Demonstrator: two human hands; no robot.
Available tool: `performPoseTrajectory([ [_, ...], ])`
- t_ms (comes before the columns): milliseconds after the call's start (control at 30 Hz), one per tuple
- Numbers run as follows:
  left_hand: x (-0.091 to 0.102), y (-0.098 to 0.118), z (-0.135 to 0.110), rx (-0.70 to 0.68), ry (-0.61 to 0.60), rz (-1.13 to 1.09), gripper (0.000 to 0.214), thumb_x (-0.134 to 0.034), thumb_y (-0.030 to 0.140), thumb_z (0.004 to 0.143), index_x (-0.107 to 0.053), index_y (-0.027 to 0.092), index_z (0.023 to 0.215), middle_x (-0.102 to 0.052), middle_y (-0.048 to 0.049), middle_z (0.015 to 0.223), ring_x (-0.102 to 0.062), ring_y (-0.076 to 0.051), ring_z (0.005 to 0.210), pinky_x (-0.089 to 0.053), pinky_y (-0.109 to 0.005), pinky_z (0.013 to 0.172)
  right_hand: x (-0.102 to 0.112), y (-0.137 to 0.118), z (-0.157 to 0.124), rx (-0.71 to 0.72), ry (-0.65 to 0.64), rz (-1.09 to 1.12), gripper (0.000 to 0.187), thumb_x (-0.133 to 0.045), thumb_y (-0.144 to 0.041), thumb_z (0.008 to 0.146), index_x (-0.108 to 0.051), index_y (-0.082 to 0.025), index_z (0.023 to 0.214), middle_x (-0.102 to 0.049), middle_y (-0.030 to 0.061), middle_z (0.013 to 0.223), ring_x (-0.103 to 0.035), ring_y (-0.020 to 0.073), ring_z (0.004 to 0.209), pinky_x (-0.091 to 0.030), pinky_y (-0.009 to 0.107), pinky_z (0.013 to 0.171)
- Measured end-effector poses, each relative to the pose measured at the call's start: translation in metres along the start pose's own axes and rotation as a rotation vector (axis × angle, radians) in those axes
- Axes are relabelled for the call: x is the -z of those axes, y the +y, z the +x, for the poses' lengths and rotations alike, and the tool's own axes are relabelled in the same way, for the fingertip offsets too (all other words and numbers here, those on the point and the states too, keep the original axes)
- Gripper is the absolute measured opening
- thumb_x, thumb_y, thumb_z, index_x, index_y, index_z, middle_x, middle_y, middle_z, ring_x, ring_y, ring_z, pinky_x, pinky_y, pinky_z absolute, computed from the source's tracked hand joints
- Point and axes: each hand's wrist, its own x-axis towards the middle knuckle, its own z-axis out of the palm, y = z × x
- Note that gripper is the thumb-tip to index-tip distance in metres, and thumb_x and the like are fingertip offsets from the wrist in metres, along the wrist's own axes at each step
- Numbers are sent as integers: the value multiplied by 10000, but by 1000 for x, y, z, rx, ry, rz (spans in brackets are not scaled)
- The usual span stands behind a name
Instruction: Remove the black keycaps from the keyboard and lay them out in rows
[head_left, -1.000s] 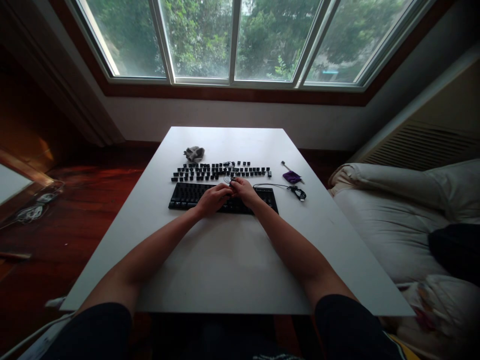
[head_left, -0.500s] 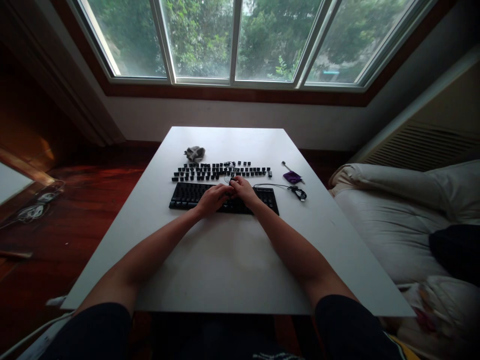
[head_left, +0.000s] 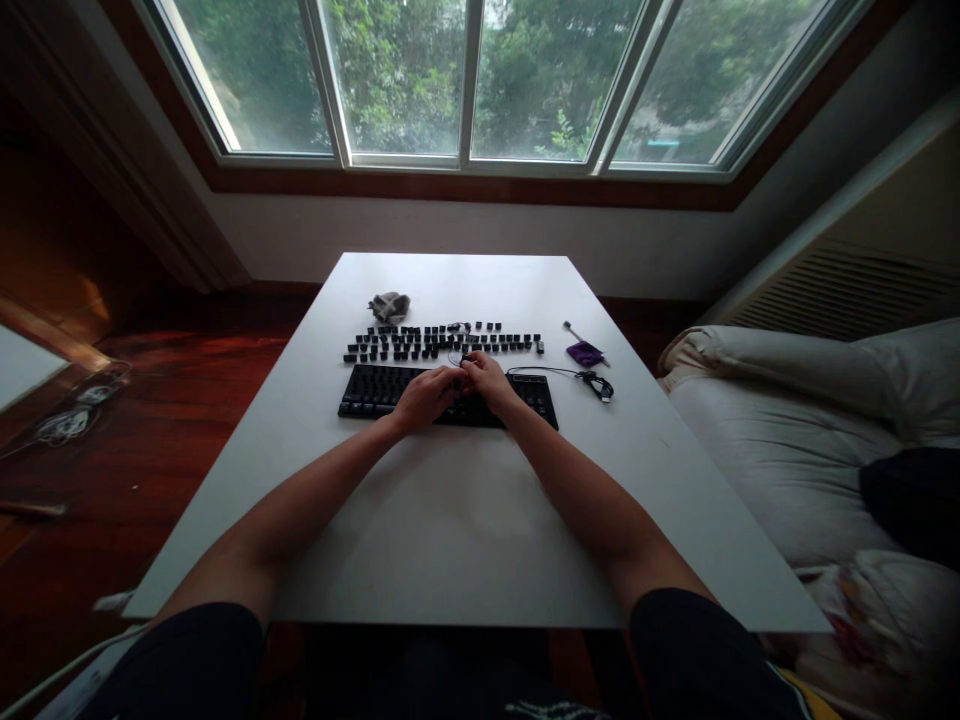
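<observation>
Over the middle of a black keyboard point(head_left: 375, 388), my two hands meet at the fingertips. My right hand point(head_left: 486, 380) pinches a small black piece point(head_left: 466, 360) that looks like a keycap. Closed fingers of my left hand point(head_left: 429, 396) press in beside it; what they hold is hidden. A thin wire loop point(head_left: 453, 359) shows near the fingertips, and I cannot tell which hand it belongs to. Just beyond the keyboard, loose black keycaps point(head_left: 427, 342) stand in several rows. The middle of the keyboard is covered by my hands.
A crumpled grey cloth point(head_left: 390, 307) lies at the back left of the white table point(head_left: 450, 540). To the right are a small brush point(head_left: 571, 330), a purple cloth pouch point(head_left: 585, 353) and a coiled USB cable point(head_left: 596, 384). A pale sofa point(head_left: 780, 440) stands right of the table.
My hands stay together over the keyboard, with only a slight shift of the fingers around the small black piece. Everything else on the table is as before.
</observation>
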Motion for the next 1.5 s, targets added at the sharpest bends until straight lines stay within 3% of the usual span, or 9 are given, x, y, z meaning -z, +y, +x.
performPoseTrajectory([
  [200, 1, -20, 16, 212, 108, -2, 264, -609, 122, 875, -678, 233, 1104, -741, -19, 1049, -689, -191, 964, -528, -317, 903, 11, -5, 6, -35, 119, 83, 145, -619, -292, 912, -495, -217, 922, -609, -43, 680, -672, 125, 540, -469, 172, 414],
  [367, -4, -45, 37, 290, 83, 18, 268, -599, 91, 850, -742, 214, 1039, -747, -34, 1034, -692, -185, 899, -534, -317, 891, 17, -4, 8, -62, 126, 136, 97, -582, -262, 930, -498, -214, 916, -606, -39, 673, -671, 121, 543, -482, 175, 421],
  [467, -9, -55, 47, 302, 43, 84, 272, -602, 102, 846, -755, 219, 1038, -737, -43, 1045, -681, -197, 914, -525, -327, 900, 20, -3, 10, -61, 120, 155, 83, -569, -252, 932, -499, -213, 912, -606, -38, 670, -667, 121, 537, -482, 180, 423],
  [633, -17, -67, 62, 271, 20, 195, 412, -612, 87, 816, -682, 215, 1201, -731, -60, 1055, -645, -240, 1004, -484, -366, 937, 24, -1, 11, -66, 119, 176, 143, -620, -289, 907, -498, -215, 904, -598, -44, 646, -669, 128, 544, -487, 185, 438],
  [867, -19, -76, 80, 247, -77, 396, 221, -613, 146, 823, -724, 226, 996, -725, -97, 1066, -551, -320, 1106, -388, -470, 965, 27, 2, 14, -58, 104, 174, 140, -619, -297, 903, -506, -215, 915, -607, -42, 653, -675, 129, 560, -496, 187, 446],
  [1233, -24, -85, 82, 283, -108, 435, 225, -609, 194, 827, -738, 247, 1003, -699, -94, 1100, -511, -325, 1141, -369, -470, 948, 29, 9, 18, -35, 82, 163, 87, -582, -277, 910, -524, -212, 914, -614, -30, 663, -677, 137, 558, -497, 193, 439],
  [1500, -19, -81, 78, 294, -70, 390, 295, -626, 212, 829, -726, 264, 1102, -705, -79, 1125, -510, -321, 1163, -370, -469, 983, 26, 7, 16, 8, 111, 152, 204, -656, -357, 830, -548, -217, 932, -641, -26, 749, -660, 128, 656, -507, 185, 468],
])
